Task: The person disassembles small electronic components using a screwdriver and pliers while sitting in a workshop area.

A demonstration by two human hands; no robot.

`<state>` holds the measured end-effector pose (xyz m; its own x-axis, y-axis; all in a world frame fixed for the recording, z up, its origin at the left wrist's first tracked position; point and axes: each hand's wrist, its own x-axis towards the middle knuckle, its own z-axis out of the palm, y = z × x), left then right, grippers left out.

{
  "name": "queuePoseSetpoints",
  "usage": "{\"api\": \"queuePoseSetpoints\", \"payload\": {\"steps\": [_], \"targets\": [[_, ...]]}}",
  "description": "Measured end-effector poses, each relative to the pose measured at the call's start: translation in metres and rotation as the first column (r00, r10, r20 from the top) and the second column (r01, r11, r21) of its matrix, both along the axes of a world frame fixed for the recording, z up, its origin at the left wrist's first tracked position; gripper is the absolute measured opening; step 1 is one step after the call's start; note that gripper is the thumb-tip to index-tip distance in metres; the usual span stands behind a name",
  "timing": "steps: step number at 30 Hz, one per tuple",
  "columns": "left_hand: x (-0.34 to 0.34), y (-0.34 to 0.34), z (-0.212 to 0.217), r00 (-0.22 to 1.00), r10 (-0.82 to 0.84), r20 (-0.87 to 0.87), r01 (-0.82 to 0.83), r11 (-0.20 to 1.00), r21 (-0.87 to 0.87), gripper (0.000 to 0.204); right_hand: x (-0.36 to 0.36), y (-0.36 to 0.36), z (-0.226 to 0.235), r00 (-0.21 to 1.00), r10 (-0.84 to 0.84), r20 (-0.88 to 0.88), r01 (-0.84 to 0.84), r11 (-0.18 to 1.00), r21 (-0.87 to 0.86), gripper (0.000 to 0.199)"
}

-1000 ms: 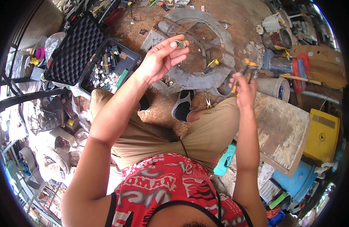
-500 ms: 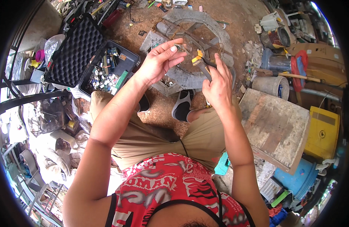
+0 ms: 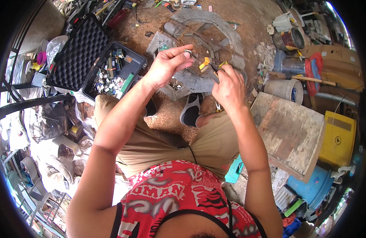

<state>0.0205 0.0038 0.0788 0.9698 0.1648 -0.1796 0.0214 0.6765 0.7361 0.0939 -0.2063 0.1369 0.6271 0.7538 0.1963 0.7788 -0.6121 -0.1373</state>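
My left hand (image 3: 166, 68) is raised ahead of my knees, pinching a small metallic piece (image 3: 188, 52) between thumb and fingers. Just to its right, my right hand (image 3: 229, 88) is wrapped round a hand tool (image 3: 205, 64) with yellow and dark parts; its exact kind does not show clearly. The yellow end of the tool points toward the small piece, with a gap between them. Under both hands lies a grey ring-shaped metal frame (image 3: 235, 39) on the ground.
Left of my knees, an open black case (image 3: 140, 59) with a foam-lined lid holds circuit boards and small parts. A worn wooden board (image 3: 288, 135), a yellow case (image 3: 338, 137), a blue bucket (image 3: 312, 186) and a whitish bucket (image 3: 284, 89) stand at right.
My left fingers have turned the small piece, which now shows less of its face. My right fingers have curled in more round the tool, and its yellow end has shifted slightly left.
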Motion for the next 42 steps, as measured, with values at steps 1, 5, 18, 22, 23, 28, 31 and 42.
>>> {"api": "queuePoseSetpoints", "payload": {"steps": [1, 5, 18, 22, 23, 28, 31, 42], "targets": [[0.0, -0.001, -0.001, 1.0, 0.002, -0.016, -0.002, 1.0, 0.018, 0.038, 0.001, 0.0, 0.0, 1.0, 0.007, 0.009, -0.007, 1.0, 0.0, 0.021], [0.001, -0.002, 0.001, 0.998, -0.001, -0.069, 0.006, 0.997, 0.082, 0.04, 0.006, 0.0, 0.004, 0.993, -0.02, -0.115, 0.015, 0.999, -0.047, 0.018], [0.0, 0.023, 0.006, 0.92, -0.386, -0.07, 0.392, 0.908, 0.145, 0.044, 0.071, -0.013, 0.017, 0.533, 0.006, -0.846, -0.148, 0.985, -0.086, 0.013], [-0.001, 0.029, 0.005, 0.883, -0.467, -0.05, 0.466, 0.859, 0.213, 0.047, 0.08, -0.014, 0.017, 0.258, -0.045, -0.965, -0.176, 0.98, -0.093, 0.012], [-0.001, 0.03, 0.003, 0.872, -0.487, -0.039, 0.482, 0.845, 0.231, 0.048, 0.079, -0.012, 0.02, 0.168, -0.079, -0.983, -0.167, 0.98, -0.107, 0.012], [-0.004, 0.02, 0.006, 0.936, -0.351, -0.011, 0.351, 0.933, 0.085, 0.047, 0.059, -0.014, 0.015, 0.504, 0.037, -0.863, -0.089, 0.996, -0.01, 0.012], [-0.006, 0.018, 0.008, 0.959, -0.279, 0.045, 0.276, 0.959, 0.057, 0.046, 0.042, -0.019, 0.022, 0.773, 0.1, -0.627, -0.11, 0.994, 0.023, 0.018], [0.0, 0.018, -0.002, 0.963, -0.268, 0.007, 0.243, 0.883, 0.401, 0.05, 0.012, -0.017, 0.052, 0.975, 0.171, 0.142, -0.168, 0.985, -0.032, 0.032]]}}
